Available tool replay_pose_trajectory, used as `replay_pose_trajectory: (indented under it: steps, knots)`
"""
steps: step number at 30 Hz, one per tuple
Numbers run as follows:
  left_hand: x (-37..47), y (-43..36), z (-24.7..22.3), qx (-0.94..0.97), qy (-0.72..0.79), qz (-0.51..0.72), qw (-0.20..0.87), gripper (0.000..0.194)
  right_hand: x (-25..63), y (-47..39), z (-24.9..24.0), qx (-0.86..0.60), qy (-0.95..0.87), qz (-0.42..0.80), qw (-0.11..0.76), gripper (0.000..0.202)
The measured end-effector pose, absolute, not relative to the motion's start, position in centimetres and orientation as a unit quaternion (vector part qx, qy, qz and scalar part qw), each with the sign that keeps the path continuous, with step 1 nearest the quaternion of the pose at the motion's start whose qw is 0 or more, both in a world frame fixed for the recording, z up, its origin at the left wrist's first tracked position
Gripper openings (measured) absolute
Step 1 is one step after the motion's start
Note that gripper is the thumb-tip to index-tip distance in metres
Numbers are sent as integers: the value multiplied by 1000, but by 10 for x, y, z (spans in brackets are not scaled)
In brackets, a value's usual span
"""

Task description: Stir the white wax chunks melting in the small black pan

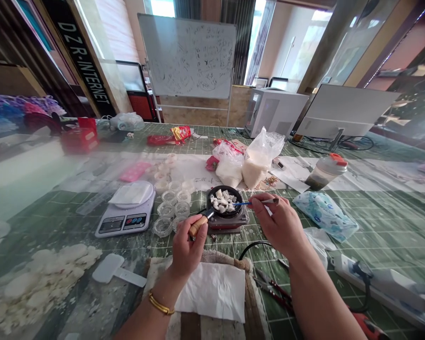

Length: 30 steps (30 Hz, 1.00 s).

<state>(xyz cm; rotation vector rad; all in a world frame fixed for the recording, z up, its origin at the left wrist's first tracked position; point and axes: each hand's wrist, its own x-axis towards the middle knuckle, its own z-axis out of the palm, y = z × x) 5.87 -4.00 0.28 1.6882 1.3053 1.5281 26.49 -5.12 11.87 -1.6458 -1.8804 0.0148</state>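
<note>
A small black frying pan point(212, 193) sits on a compact hot plate point(230, 225). White chunks point(224, 200) lie in the pan. My left hand point(188, 245) is wrapped round the pan's wooden handle point(198, 226). In my right hand point(278, 224) is a thin blue-handled paintbrush point(245, 203), pinched between fingers and thumb. Its blue end reaches in among the chunks, while the bristle end points right, away from the pan. Left of the pan stand several small clear round containers point(165, 209).
A digital scale point(123, 222) stands left; a white scraper point(118, 271) and a pile of white flakes point(42, 283) lie nearer. A folded tissue on a cloth point(212, 293), scissors point(274, 288) and a power strip point(382, 288) are in front. Bags of white material point(257, 165) stand behind the pan.
</note>
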Motion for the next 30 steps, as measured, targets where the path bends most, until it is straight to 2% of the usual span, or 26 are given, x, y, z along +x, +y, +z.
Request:
replay_pose_trajectory:
  steps: [3,8,12,16,20,25,30]
  knots:
    - [58,-40,3,622,480,562,257,25,265,-50,118,-631,-723,24,280,29]
    - [58,-39,3,624,481,560,257,26,264,-48,118,-629,-706,11,327,29]
    - [58,-40,3,620,484,559,263,26,264,-48,117,-634,-719,26,285,28]
    - [58,-41,4,620,483,559,264,25,264,-51,120,-622,-713,14,323,29]
    - [58,-41,3,621,480,561,262,25,262,-52,121,-615,-733,38,289,30]
    - [58,-39,2,626,470,566,258,24,257,-51,117,-611,-711,34,347,26]
    - [58,-40,4,623,471,570,256,24,253,-48,112,-606,-733,51,305,26]
